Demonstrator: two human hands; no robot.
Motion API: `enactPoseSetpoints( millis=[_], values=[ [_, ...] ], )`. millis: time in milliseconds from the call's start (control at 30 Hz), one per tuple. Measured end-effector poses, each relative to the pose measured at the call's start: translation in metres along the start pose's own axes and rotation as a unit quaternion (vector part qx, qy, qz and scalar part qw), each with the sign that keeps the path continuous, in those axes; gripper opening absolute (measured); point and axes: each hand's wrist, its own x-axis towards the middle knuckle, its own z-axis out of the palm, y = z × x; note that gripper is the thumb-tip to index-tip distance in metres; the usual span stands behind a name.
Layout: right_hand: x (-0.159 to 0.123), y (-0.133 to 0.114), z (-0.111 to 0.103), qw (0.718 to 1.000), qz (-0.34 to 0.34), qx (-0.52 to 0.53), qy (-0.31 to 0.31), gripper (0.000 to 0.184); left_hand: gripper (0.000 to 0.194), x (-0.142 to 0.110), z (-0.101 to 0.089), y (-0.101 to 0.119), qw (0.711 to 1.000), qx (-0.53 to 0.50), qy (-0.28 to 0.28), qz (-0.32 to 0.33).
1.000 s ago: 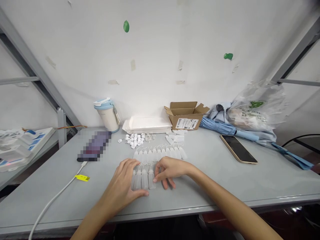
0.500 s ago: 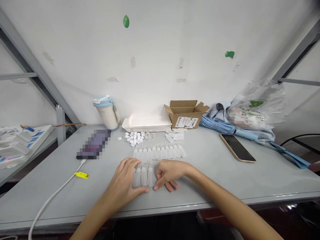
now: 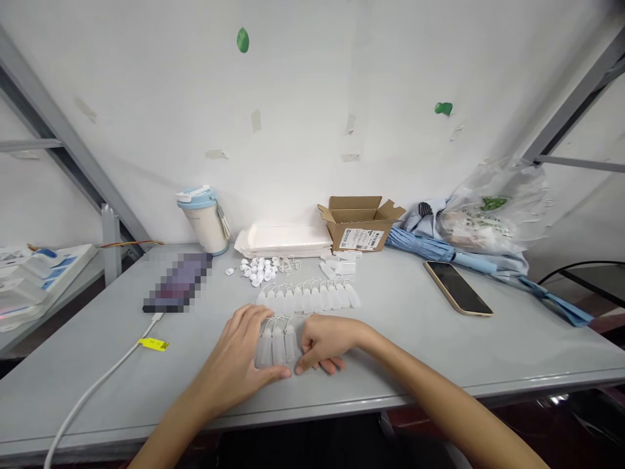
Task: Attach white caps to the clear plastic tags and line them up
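Observation:
A front row of small translucent plastic vials with thin white loops (image 3: 278, 345) lies on the grey table between my two hands. Around its left end curves my left hand (image 3: 237, 352), open, thumb along the bottom and fingers at the top. My right hand (image 3: 325, 342) borders the right end, its index finger bent, its thumb apart and pointing down, the other fingers underneath on the table. Part of the row is hidden by my hands. Just behind, a longer row of the same kind of vials (image 3: 307, 298) lies side by side.
Behind the rows are white caps (image 3: 258, 270), white loops (image 3: 289, 264), loose clear pieces (image 3: 339, 266), stacked white packets (image 3: 286, 240) and an open cardboard box (image 3: 360, 227). A tumbler (image 3: 208, 225) and a cabled phone (image 3: 180, 283) stand left; another phone (image 3: 458, 288) and a blue umbrella (image 3: 434, 247) lie right.
The whole view has shifted slightly to the left. Both hands keep nearly the same pose around the front row, and the vials stay in place between them.

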Motion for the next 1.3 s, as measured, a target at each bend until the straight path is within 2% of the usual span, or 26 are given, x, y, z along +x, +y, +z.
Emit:
enactPoseSetpoints(
  millis=[100, 167, 233, 267, 333, 433, 467, 533, 633, 733, 967, 1300],
  values=[
    [-0.004, 0.001, -0.004, 1.000, 0.003, -0.002, -0.014, 0.036, 0.066, 0.012, -0.007, 0.001, 1.000, -0.004, -0.003, 0.006],
    [-0.009, 0.001, -0.009, 1.000, -0.009, 0.020, -0.016, 0.035, 0.054, 0.026, -0.012, -0.001, 1.000, -0.015, -0.001, 0.002],
    [-0.015, 0.002, -0.016, 0.997, -0.041, 0.063, 0.034, 0.034, 0.041, 0.044, -0.015, -0.006, 1.000, -0.021, 0.001, -0.012],
    [-0.018, 0.002, -0.020, 0.990, -0.059, 0.085, 0.093, 0.034, 0.036, 0.055, -0.016, -0.010, 1.000, -0.021, -0.004, -0.017],
    [-0.020, 0.007, -0.029, 0.955, -0.078, 0.110, 0.264, 0.034, 0.030, 0.079, -0.016, -0.019, 0.999, -0.017, -0.013, -0.031],
    [-0.018, 0.020, -0.041, 0.858, -0.044, 0.034, 0.511, 0.024, 0.025, 0.114, -0.010, -0.030, 0.999, -0.004, -0.038, -0.029],
    [-0.016, 0.026, -0.045, 0.829, -0.024, -0.025, 0.558, 0.020, 0.025, 0.123, -0.007, -0.032, 0.999, 0.003, -0.044, -0.027],
    [-0.012, 0.037, -0.050, 0.792, 0.002, -0.135, 0.595, 0.015, 0.031, 0.137, 0.001, -0.034, 0.998, 0.027, -0.051, -0.018],
    [-0.010, 0.048, -0.055, 0.776, 0.031, -0.231, 0.587, 0.022, 0.038, 0.143, 0.014, -0.034, 0.994, 0.089, -0.058, 0.005],
    [-0.010, 0.051, -0.057, 0.785, 0.041, -0.265, 0.559, 0.029, 0.040, 0.138, 0.022, -0.035, 0.990, 0.130, -0.054, 0.026],
    [-0.010, 0.050, -0.056, 0.815, 0.065, -0.265, 0.511, 0.034, 0.048, 0.127, 0.023, -0.039, 0.988, 0.131, -0.074, 0.044],
    [-0.007, 0.055, -0.055, 0.839, 0.081, -0.262, 0.470, 0.044, 0.052, 0.123, 0.030, -0.046, 0.995, 0.069, -0.060, 0.042]
  ],
)
